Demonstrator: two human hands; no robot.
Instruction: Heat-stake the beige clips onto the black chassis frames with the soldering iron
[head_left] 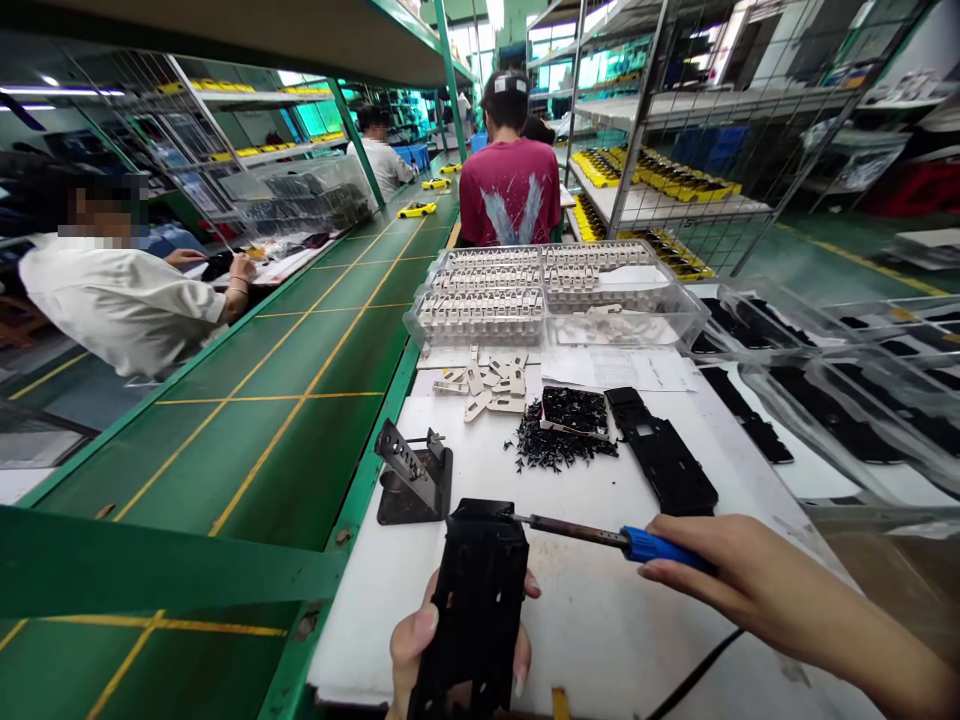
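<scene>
My left hand (pixel 414 640) grips a black plastic toy-car chassis (pixel 480 600), held up over the front of the white table. Fingers wrap around both of its sides. In my right hand (pixel 712 560) is a soldering iron (pixel 577 531) with a blue handle. Its metal tip points left and meets or nearly meets the upper right edge of the chassis; I cannot tell whether they touch. A dark metal iron stand (pixel 416 475) is just beyond the chassis to the left. Another black chassis (pixel 664 455) lies on the table beyond my right hand.
Small black parts (pixel 555 445) are heaped around a small box (pixel 576 412). Pale grey parts (pixel 491 383) lie behind, before a clear divided tray (pixel 551 295). Left runs a green conveyor (pixel 300 340) carrying yellow toy cars (pixel 417 209). Co-workers sit ahead and left. A cord (pixel 697 672) trails below my right hand.
</scene>
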